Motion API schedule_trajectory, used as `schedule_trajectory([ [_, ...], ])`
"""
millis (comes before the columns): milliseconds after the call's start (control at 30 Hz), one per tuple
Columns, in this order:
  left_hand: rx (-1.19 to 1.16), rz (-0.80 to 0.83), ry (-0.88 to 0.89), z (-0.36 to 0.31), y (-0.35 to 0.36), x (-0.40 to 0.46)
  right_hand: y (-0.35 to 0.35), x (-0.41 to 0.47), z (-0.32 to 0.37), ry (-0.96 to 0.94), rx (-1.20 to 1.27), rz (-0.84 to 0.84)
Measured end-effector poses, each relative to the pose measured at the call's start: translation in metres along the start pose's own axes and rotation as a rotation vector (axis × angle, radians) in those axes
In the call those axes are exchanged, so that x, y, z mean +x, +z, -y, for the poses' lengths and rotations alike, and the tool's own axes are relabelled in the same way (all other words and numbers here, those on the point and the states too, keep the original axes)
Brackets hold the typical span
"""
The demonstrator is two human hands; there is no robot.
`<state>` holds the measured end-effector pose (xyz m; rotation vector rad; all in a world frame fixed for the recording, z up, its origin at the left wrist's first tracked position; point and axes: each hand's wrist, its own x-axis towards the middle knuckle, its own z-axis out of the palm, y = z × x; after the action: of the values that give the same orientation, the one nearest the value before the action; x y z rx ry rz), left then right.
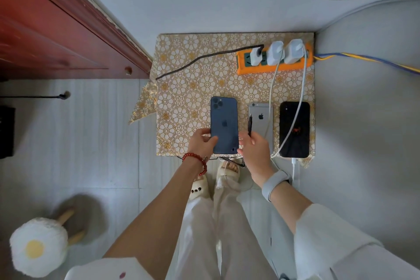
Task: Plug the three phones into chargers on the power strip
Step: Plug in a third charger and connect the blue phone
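Note:
Three phones lie face down in a row near the front of a small table with a gold floral cloth. My left hand grips the lower left edge of the blue phone. My right hand pinches the plug end of a black cable beside that phone's bottom. The silver phone and the black phone each have a white cable at their bottom end. An orange power strip at the back right carries three white chargers.
A dark red wooden cabinet stands to the left of the table. On the floor at lower left is a fluffy egg-shaped stool. Blue and yellow wires run right from the strip. The table's right side meets a grey wall.

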<state>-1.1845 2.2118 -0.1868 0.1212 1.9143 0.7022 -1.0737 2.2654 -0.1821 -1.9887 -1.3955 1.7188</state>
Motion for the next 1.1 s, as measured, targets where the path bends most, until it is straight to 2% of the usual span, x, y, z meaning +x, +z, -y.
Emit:
schedule_trajectory([
  [100, 0.057, 0.002, 0.097, -0.003, -0.001, -0.007, -0.003, -0.022, -0.006, -0.146, -0.142, -0.069],
  [200, 0.018, 0.006, 0.115, -0.005, -0.007, -0.013, -0.009, -0.052, -0.009, -0.183, -0.137, -0.023],
  [333, -0.303, 0.04, -0.021, -0.01, -0.014, -0.021, -0.013, -0.074, -0.015, -0.155, -0.106, 0.093],
  [433, -0.513, 0.06, -0.043, -0.018, -0.018, -0.028, -0.008, -0.078, -0.013, -0.136, -0.091, 0.165],
  [500, -0.576, 0.066, -0.049, -0.022, -0.02, -0.031, -0.003, -0.075, -0.009, -0.126, -0.063, 0.154],
  [767, -0.665, 0.035, -0.053, -0.028, -0.027, -0.033, 0.008, -0.072, 0.006, -0.128, -0.007, 0.06],
  [1100, -0.608, 0.064, -0.004, -0.03, -0.023, -0.034, 0.005, -0.072, 0.008, -0.174, -0.057, 0.027],
])
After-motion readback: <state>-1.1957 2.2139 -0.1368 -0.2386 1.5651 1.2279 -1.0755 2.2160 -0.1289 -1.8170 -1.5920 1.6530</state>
